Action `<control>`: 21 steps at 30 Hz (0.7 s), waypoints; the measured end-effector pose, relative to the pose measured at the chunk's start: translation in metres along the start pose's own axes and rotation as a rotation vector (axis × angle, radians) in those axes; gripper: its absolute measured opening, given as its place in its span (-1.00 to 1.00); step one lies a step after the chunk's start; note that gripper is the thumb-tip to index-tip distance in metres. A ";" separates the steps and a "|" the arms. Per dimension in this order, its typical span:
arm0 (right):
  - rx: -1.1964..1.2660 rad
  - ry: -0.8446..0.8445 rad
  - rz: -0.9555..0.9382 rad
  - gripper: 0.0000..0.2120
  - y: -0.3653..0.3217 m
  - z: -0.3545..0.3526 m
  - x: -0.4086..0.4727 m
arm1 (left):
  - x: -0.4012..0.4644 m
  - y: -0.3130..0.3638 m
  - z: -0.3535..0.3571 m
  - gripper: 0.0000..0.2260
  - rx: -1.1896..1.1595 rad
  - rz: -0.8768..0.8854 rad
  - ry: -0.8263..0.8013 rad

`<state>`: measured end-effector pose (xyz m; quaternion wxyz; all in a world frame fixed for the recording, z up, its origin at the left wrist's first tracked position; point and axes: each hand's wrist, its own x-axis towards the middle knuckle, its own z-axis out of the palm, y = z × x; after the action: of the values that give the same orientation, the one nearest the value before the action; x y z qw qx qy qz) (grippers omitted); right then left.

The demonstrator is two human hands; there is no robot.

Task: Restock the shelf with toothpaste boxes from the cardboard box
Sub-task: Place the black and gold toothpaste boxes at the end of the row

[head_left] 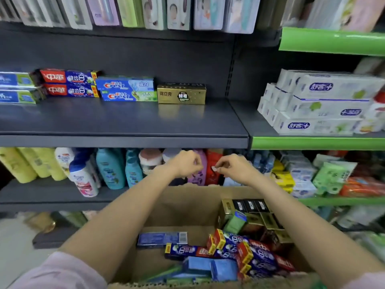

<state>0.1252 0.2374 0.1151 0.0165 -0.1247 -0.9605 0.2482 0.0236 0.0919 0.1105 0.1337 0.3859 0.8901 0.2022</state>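
Both our hands hover above the far edge of the cardboard box (187,205), left hand (185,163) loosely curled and empty, right hand (233,166) pinching something small and white. Toothpaste boxes (239,253) wait below; the shelf (125,122) has bare room at its front edge.

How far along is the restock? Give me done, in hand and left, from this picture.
Done: a back row on the grey shelf holds red-blue pairs, Crest boxes and one gold box. In hand: no toothpaste; left hand and right hand hover with curled fingers above the cardboard box. Left: many boxes inside.
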 end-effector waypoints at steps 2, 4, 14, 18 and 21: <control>-0.025 -0.055 0.052 -0.79 0.016 0.014 -0.002 | 0.003 -0.007 0.016 -0.81 -0.007 -0.020 -0.039; -0.075 -0.113 0.119 -0.77 0.033 0.029 0.000 | 0.010 -0.016 0.035 -0.83 -0.030 -0.042 -0.096; -0.217 -0.328 0.351 -0.66 0.114 0.088 -0.017 | 0.025 -0.005 0.128 -0.62 0.066 0.082 -0.332; -0.238 -0.431 0.262 -0.50 0.132 0.100 -0.022 | 0.029 0.005 0.168 -0.37 0.138 0.132 -0.485; -0.236 -0.388 0.212 -0.54 0.146 0.106 -0.020 | 0.026 0.004 0.192 -0.30 0.232 0.113 -0.512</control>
<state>0.1680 0.3054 -0.0473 -0.2088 -0.1757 -0.9496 0.1542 0.0847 0.1627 -0.0587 0.2976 0.4860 0.8217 0.0021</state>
